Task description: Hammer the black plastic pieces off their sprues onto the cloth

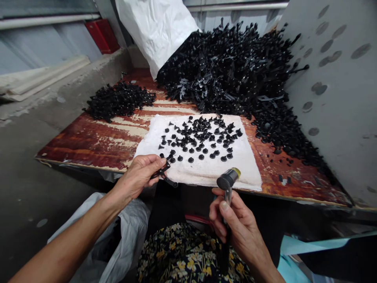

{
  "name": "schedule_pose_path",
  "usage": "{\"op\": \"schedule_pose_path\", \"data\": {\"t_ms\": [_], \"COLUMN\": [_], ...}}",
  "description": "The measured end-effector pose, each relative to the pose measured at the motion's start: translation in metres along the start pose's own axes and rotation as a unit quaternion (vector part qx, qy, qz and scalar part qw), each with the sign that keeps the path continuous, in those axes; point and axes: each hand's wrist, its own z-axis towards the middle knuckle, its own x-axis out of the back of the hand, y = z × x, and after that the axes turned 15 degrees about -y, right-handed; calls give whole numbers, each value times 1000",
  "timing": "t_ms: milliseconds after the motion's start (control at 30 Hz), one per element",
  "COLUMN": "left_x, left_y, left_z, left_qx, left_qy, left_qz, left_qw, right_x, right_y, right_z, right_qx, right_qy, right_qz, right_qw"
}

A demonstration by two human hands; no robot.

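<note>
My left hand point(140, 173) pinches a small black hinged part point(167, 177) at the front left corner of a white cloth point(182, 173). The part's narrow arm sticks out past my fingertips. My right hand point(232, 220) is wrapped round the handle of a small mallet point(228, 180), held upright just before the cloth's front edge. Its head is dark with a yellowish face on one end. Many small black round-headed pegs point(202, 131) lie scattered over the cloth, several of them standing on their flat heads.
A big heap of black parts point(224, 74) spills from a white sack point(159, 31) at the back. A smaller pile point(118, 100) lies to the left, and loose black pieces point(277, 129) run along the right panel point(338, 98). Below left hangs another white sack point(132, 224).
</note>
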Motion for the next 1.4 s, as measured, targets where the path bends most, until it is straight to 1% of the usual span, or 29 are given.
{"op": "schedule_pose_path", "data": {"t_ms": [133, 233, 333, 467, 533, 600, 633, 667, 733, 800, 867, 900, 967, 1067, 1100, 1200, 1233, 1300, 1400], "left_x": [0, 2, 2, 2, 2, 3, 4, 5, 7, 9, 11, 11, 12, 11, 11, 11, 12, 12, 12], "left_y": [4, 7, 9, 11, 11, 11, 12, 12, 13, 14, 16, 17, 18, 19, 20, 20, 20, 20, 20], "left_z": [0, 0, 1, 2, 2, 2, 2, 3, 3, 4, 5, 6, 6, 5, 5, 4, 3, 3, 4], "left_qx": [9, 16, 27, 44, 49, 47, 44, 42, 45, 57, 68, 70, 69, 68, 68, 76, 79, 80, 74], "left_qy": [0, -6, -8, -4, -2, -5, -9, -11, -12, -17, -26, -33, -41, -43, -41, -44, -46, -47, -45], "left_qz": [28, 41, 45, 30, 19, 17, 20, 24, 36, 52, 61, 60, 49, 30, 30, 37, 39, 45, 59], "left_qw": [1000, 999, 999, 999, 999, 999, 999, 999, 998, 997, 995, 995, 996, 996, 996, 995, 995, 995, 994], "right_x": [3, 5, 9, 15, 16, 16, 15, 15, 12, 9, 5, 2, -3, -9, -9, -8, -7, -7, -10], "right_y": [4, 5, 9, 19, 20, 15, 9, 2, -13, -27, -39, -43, -50, -55, -56, -57, -57, -59, -61], "right_z": [0, -2, -9, -25, -32, -33, -30, -26, -13, 2, 15, 21, 29, 39, 41, 48, 48, 47, 43], "right_qx": [-10, -47, -83, -139, -133, -91, -59, -33, 42, 128, 168, 171, 179, 197, 193, 145, 131, 133, 195], "right_qy": [-1, -19, -51, -121, -125, -99, -81, -65, -52, -87, -114, -124, -130, -125, -123, -122, -124, -123, -103], "right_qz": [13, 21, 23, -5, -41, -120, -175, -240, -363, -457, -527, -554, -593, -628, -643, -692, -702, -702, -672], "right_qw": [1000, 998, 995, 983, 982, 984, 979, 968, 929, 876, 825, 805, 774, 743, 731, 697, 689, 689, 707]}}
